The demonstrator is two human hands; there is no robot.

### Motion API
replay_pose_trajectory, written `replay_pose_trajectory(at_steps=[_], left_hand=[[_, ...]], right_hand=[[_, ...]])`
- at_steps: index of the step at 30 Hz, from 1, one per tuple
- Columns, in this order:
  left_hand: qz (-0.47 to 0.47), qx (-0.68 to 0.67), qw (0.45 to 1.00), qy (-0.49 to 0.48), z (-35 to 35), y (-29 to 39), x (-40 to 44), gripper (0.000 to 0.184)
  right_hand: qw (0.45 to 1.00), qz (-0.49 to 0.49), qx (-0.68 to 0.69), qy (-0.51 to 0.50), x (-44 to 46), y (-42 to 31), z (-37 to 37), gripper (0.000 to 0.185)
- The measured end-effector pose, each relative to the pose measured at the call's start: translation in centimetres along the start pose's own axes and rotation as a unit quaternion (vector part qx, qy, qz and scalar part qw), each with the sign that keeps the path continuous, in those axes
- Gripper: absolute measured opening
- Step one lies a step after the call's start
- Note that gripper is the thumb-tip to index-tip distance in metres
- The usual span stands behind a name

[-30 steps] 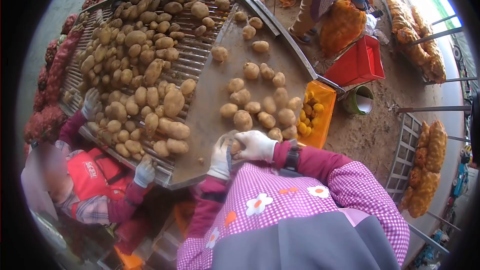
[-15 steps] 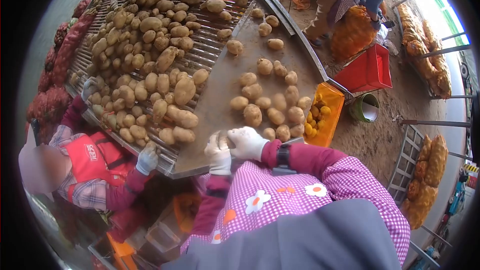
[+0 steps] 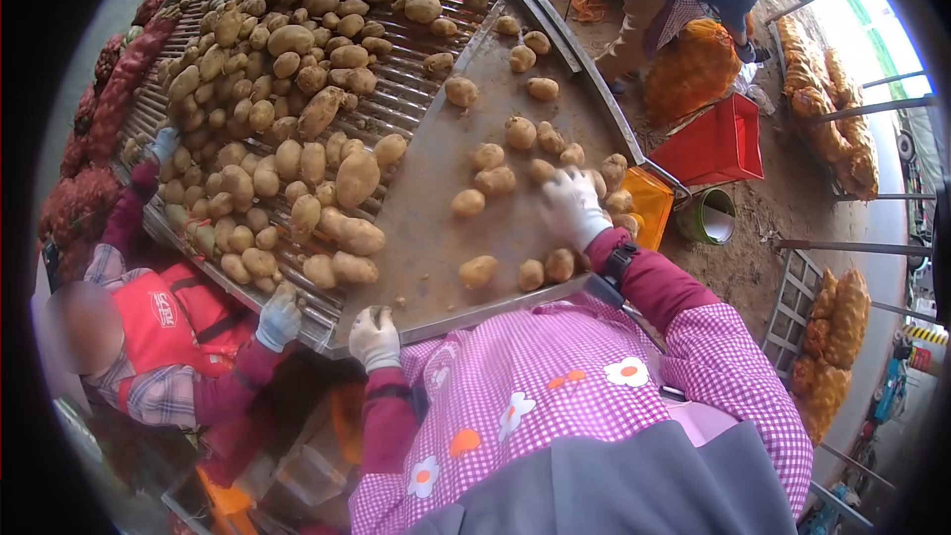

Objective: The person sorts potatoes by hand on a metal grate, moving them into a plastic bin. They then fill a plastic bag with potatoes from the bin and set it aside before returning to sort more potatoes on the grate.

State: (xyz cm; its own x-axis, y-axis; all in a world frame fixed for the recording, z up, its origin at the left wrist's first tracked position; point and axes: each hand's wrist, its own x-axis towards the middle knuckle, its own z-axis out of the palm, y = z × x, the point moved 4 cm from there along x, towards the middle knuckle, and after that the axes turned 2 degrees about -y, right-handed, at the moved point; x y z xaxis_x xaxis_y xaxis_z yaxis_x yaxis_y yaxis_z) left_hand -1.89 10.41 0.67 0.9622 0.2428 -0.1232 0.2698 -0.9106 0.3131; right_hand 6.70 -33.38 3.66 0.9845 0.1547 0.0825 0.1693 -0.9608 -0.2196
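Note:
My left hand [image 3: 375,339], in a dirty white glove, rests at the near left edge of the metal sorting tray [image 3: 421,238]. Its fingers are bent and pressed together; what they hold, if anything, I cannot make out. Reaching out over the tray's right side, my gloved right hand [image 3: 577,206] is slightly blurred, its fingers spread against several potatoes [image 3: 614,171] by the orange crate [image 3: 652,203]. A single potato [image 3: 477,271] lies between my hands, and two more potatoes [image 3: 545,269] sit by the near rim.
Many potatoes [image 3: 290,40] cover the roller bed [image 3: 406,94] on the left. A co-worker in a red vest [image 3: 168,322] has both gloved hands at its edge. At the right stand a red bin [image 3: 708,144], a green bucket [image 3: 708,215] and filled net sacks [image 3: 842,317].
My hands have moved apart: the left to the tray's left corner, the right forward and right onto the potatoes. Potatoes on the right have shifted towards the orange crate, several now at its opening.

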Motion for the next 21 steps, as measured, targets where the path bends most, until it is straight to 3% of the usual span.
replay_pose_trajectory(at_steps=[2,3,5,8,12,15,19,21], left_hand=[[-0.036,0.034,0.999,0.001,0.1,0.4,0.5,0.029],[-0.033,0.033,0.999,-0.009,0.3,0.4,0.3,0.029],[-0.032,0.036,0.999,-0.022,0.1,0.3,0.5,0.029],[-0.017,0.041,0.999,-0.009,0.0,0.2,0.6,0.030],[0.007,0.042,0.999,0.005,0.4,0.2,0.3,0.029],[0.010,0.040,0.999,0.003,0.4,0.2,0.1,0.027],[0.012,0.039,0.999,0.005,0.6,0.1,0.2,0.027],[0.012,0.045,0.999,0.007,0.9,-0.3,0.2,0.027]], right_hand=[[0.996,-0.018,0.019,0.089,3.5,0.5,0.2,0.033],[0.996,0.029,0.018,0.080,5.6,0.1,-0.3,0.043],[0.973,0.169,0.019,0.156,9.7,0.6,0.9,0.049],[0.971,0.237,0.008,0.032,12.6,1.1,3.4,0.051],[0.992,0.093,-0.052,-0.073,10.4,-0.2,4.0,0.045],[0.987,0.093,-0.042,-0.124,7.9,-0.7,3.7,0.043],[0.993,0.099,0.059,0.003,4.2,0.7,4.7,0.046],[0.993,0.094,0.066,0.010,3.8,0.6,4.7,0.036]])
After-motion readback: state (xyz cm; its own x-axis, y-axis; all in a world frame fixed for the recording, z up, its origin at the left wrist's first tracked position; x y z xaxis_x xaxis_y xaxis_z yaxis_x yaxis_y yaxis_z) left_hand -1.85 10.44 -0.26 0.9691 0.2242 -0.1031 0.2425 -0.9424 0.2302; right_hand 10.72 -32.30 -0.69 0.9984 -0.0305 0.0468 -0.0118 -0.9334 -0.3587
